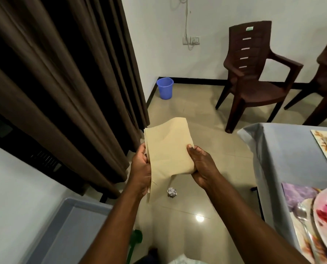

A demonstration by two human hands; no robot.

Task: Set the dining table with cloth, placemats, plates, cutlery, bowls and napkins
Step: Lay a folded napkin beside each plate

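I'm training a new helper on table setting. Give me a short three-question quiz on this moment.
1. True or false: the napkin lies on the table.
2. Which hands hold the napkin? A) left hand only B) right hand only C) both
3. Fill in: the bucket on the floor is ____.

Key:
1. False; it is held above the floor.
2. C; the left hand and right hand each grip a side.
3. Blue.
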